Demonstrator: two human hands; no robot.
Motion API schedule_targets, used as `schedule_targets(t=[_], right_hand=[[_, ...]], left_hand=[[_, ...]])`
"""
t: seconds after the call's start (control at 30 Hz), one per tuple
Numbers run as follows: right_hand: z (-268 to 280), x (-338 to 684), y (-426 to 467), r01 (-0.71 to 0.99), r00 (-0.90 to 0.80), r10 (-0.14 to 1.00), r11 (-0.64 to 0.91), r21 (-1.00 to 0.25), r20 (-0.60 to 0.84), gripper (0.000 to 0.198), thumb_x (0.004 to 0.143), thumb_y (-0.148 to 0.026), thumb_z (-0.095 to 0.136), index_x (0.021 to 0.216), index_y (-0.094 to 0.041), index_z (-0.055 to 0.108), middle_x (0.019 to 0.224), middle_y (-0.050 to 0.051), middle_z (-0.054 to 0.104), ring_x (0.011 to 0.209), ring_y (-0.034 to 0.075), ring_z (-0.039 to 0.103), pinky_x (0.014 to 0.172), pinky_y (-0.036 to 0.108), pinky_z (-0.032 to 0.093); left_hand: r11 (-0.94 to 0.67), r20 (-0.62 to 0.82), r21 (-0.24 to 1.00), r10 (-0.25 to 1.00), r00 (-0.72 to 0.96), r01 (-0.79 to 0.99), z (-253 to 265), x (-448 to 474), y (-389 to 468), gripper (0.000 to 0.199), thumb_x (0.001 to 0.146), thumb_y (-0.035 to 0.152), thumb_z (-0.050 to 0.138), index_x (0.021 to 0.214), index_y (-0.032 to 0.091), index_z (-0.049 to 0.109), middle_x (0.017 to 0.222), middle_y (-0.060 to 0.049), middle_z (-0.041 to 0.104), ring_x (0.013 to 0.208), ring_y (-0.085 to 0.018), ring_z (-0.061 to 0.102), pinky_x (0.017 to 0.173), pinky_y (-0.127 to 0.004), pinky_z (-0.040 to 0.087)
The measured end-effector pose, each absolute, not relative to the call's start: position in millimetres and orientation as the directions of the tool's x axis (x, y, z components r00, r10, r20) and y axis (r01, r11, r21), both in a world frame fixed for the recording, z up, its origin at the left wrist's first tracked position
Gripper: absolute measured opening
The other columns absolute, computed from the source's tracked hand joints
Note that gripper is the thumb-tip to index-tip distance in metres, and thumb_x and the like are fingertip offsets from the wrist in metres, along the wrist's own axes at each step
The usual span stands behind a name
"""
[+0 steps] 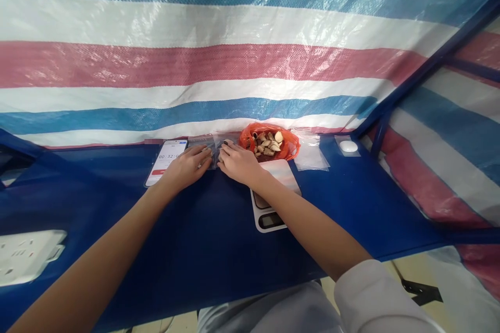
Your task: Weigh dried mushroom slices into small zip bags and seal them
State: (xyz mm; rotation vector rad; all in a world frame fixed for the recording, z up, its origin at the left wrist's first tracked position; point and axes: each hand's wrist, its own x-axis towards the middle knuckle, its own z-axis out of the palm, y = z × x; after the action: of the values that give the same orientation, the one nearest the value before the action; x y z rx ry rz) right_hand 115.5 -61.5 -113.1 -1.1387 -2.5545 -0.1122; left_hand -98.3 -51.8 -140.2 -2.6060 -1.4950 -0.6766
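Note:
My left hand rests on a clear plastic bag, its thumb apart from the bent fingers. Opposite it, my right hand lies over another clear bag, fingertips on the plastic and slightly spread. Dark bits show through near the right fingertips, too small to name. Just right of that hand, an orange-red plastic bag stands open, full of pale and brown dried slices. Below my right wrist is a white kitchen scale, partly hidden by my forearm.
A phone showing a running timer lies beside my left hand. Clear empty bags and a white round object on a small bag are to the right. A power strip sits at left. Striped sheeting backs the blue table.

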Motion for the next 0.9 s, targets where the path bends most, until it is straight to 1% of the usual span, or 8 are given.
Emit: schedule_targets(t=[0.17, 0.3, 0.37, 0.47, 0.57, 0.63, 0.77, 0.9], right_hand=[[-103.8, 135.5, -74.6, 0.733, -0.573, 0.699, 0.671, -0.114, 0.428, 0.037, 0.102, -0.019, 0.042, 0.125, -0.009, 0.069, 0.142, 0.016, 0.063, 0.136, 0.025, 0.056, 0.115, 0.037, 0.045], [-98.2, 163.2, -87.7, 0.777, -0.523, 0.749, 0.615, -0.134, 0.406, 0.037, 0.101, -0.021, 0.045, 0.126, -0.01, 0.07, 0.142, 0.013, 0.064, 0.134, 0.028, 0.058, 0.114, 0.041, 0.046], [-98.6, 180.3, -94.1, 0.803, -0.478, 0.78, 0.575, -0.16, 0.404, 0.037, 0.101, -0.022, 0.045, 0.126, -0.012, 0.07, 0.142, 0.011, 0.064, 0.137, 0.026, 0.055, 0.115, 0.04, 0.046], [-104.0, 208.3, -103.7, 0.825, -0.408, 0.818, 0.521, -0.22, 0.406, 0.035, 0.098, -0.024, 0.051, 0.125, -0.016, 0.071, 0.143, 0.008, 0.063, 0.138, 0.025, 0.055, 0.113, 0.037, 0.048], [-113.7, 238.1, -112.6, 0.847, -0.312, 0.852, 0.45, -0.284, 0.421, 0.033, 0.098, -0.025, 0.051, 0.124, -0.023, 0.072, 0.142, 0.005, 0.064, 0.137, 0.023, 0.056, 0.106, 0.036, 0.055], [-122.2, 259.0, -117.3, 0.858, -0.256, 0.867, 0.407, -0.313, 0.427, 0.032, 0.098, -0.026, 0.051, 0.122, -0.025, 0.073, 0.14, 0.003, 0.066, 0.133, 0.023, 0.06, 0.103, 0.036, 0.056], [-144.2, 300.7, -122.0, 0.879, -0.166, 0.88, 0.336, -0.337, 0.444, 0.033, 0.098, -0.027, 0.05, 0.123, -0.025, 0.072, 0.135, 0.003, 0.069, 0.133, 0.024, 0.06, 0.108, 0.038, 0.053], [-165.9, 329.7, -121.7, 0.891, -0.206, 0.883, 0.347, -0.292, 0.422, 0.034, 0.097, -0.027, 0.052, 0.125, -0.021, 0.071, 0.141, 0.009, 0.065, 0.139, 0.03, 0.054, 0.115, 0.048, 0.046]], left_hand=[[-0.505, 0.508, 0.168, 0.781, 0.365, 0.847, -129.4, -77.4, -62.2, 0.041, 0.099, 0.041, 0.044, 0.117, 0.018, 0.072, 0.127, -0.014, 0.07, 0.116, -0.031, 0.067, 0.103, -0.047, 0.054], [-0.517, 0.531, 0.166, 0.764, 0.365, 0.84, -124.0, -47.2, -77.8, 0.039, 0.1, 0.04, 0.044, 0.118, 0.019, 0.072, 0.126, -0.014, 0.071, 0.118, -0.03, 0.066, 0.106, -0.048, 0.051], [-0.519, 0.529, 0.175, 0.766, 0.365, 0.837, -124.8, -32.5, -85.7, 0.038, 0.1, 0.038, 0.045, 0.12, 0.019, 0.071, 0.127, -0.013, 0.071, 0.121, -0.03, 0.065, 0.109, -0.049, 0.049], [-0.511, 0.54, 0.18, 0.765, 0.35, 0.84, -130.2, -14.8, -96.5, 0.037, 0.1, 0.036, 0.046, 0.121, 0.019, 0.071, 0.127, -0.012, 0.071, 0.124, -0.03, 0.064, 0.114, -0.052, 0.044], [-0.494, 0.554, 0.191, 0.768, 0.322, 0.848, -138.7, -2.2, -106.5, 0.037, 0.1, 0.036, 0.047, 0.121, 0.017, 0.071, 0.128, -0.013, 0.071, 0.125, -0.029, 0.063, 0.113, -0.049, 0.046], [-0.478, 0.556, 0.19, 0.773, 0.307, 0.858, -144.7, 4.2, -113.0, 0.037, 0.1, 0.035, 0.047, 0.12, 0.017, 0.071, 0.129, -0.013, 0.071, 0.126, -0.029, 0.063, 0.114, -0.049, 0.046], [-0.464, 0.532, 0.179, 0.787, 0.312, 0.867, -154.9, 12.0, -124.0, 0.039, 0.1, 0.035, 0.045, 0.121, 0.016, 0.071, 0.129, -0.013, 0.071, 0.126, -0.029, 0.063, 0.114, -0.05, 0.045], [-0.453, 0.439, 0.162, 0.829, 0.347, 0.877, -160.4, 13.3, -132.0, 0.042, 0.099, 0.036, 0.045, 0.128, 0.017, 0.069, 0.138, -0.014, 0.066, 0.134, -0.031, 0.057, 0.117, -0.053, 0.041]])
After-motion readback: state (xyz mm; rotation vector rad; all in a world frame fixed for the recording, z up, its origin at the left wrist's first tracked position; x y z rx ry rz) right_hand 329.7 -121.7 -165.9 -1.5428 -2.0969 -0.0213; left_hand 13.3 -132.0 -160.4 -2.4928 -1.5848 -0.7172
